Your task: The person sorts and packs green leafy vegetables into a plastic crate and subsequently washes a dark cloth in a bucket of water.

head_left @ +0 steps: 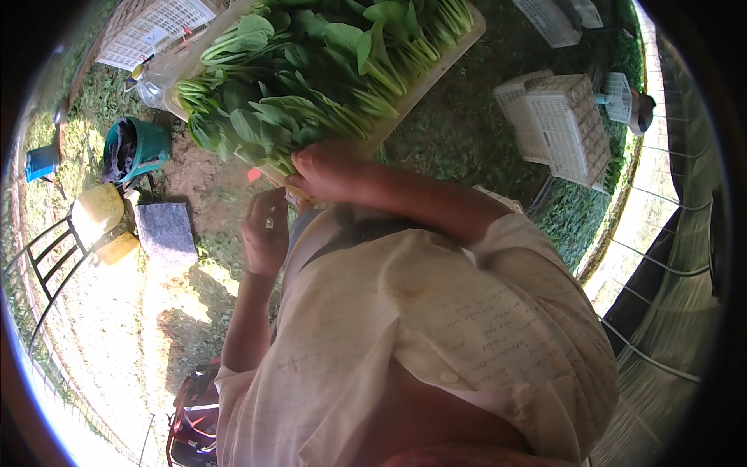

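Bunches of leafy greens [311, 86] with pale green stems lie in rows on a pale, shallow tray or board [436, 66] in front of me. My right hand [325, 173] reaches across my body to the tray's near corner, beside the closest leaves. Its fingers are closed, and what they hold is hidden. Lower and to the left, my left hand [264, 232] is raised in front of the ground, apart from the greens. The fingers there curl in toward the thumb; anything between them is too small to name. A small red piece [254, 174] shows between the left hand and the leaves.
White plastic crates [556, 128] stand on the grass at right, with another crate [156, 35] at upper left. A clear plastic bottle [148, 89] lies beside the tray. Leftward are a green bucket [138, 149] with dark cloth, a yellow chair [97, 214] and a grey slab [166, 232].
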Motion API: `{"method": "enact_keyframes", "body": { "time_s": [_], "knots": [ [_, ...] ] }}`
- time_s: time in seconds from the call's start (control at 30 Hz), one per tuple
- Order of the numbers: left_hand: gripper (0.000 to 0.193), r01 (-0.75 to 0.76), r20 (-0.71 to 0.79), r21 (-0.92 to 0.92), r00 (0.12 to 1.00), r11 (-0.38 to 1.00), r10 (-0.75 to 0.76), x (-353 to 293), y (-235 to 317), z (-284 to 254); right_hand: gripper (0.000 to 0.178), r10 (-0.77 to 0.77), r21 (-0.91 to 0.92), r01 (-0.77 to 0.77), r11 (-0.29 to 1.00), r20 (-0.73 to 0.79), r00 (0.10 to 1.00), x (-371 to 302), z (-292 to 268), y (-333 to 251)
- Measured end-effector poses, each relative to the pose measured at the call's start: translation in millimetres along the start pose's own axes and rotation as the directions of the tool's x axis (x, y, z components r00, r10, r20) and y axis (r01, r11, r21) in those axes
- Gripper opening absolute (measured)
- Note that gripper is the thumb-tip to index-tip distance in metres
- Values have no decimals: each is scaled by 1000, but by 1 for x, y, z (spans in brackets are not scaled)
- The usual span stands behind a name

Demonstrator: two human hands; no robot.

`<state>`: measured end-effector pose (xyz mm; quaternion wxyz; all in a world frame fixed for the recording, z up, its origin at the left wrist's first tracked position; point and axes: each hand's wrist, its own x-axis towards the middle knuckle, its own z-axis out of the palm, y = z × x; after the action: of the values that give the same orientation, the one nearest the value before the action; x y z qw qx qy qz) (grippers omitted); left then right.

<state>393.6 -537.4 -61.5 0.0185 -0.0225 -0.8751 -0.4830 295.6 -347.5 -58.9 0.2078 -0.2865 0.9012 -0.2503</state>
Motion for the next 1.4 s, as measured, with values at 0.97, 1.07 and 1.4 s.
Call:
{"method": "enact_keyframes", "body": {
  "time_s": [0.97, 1.07, 1.4],
  "knots": [
    [36, -514, 163, 301, 858, 803, 488, 40, 19, 9, 29, 16, -93, -30, 995, -155, 988, -39, -18, 31],
    [38, -541, 215, 279, 841, 794, 497, 42, 25, 11, 28, 67, -58, -75, 996, -129, 989, -33, -13, 38],
    [21, -573, 240, 287, 819, 768, 521, 50, 14, 20, 19, 65, -140, -70, 988, -43, 997, -28, -18, 31]
  ]
}}
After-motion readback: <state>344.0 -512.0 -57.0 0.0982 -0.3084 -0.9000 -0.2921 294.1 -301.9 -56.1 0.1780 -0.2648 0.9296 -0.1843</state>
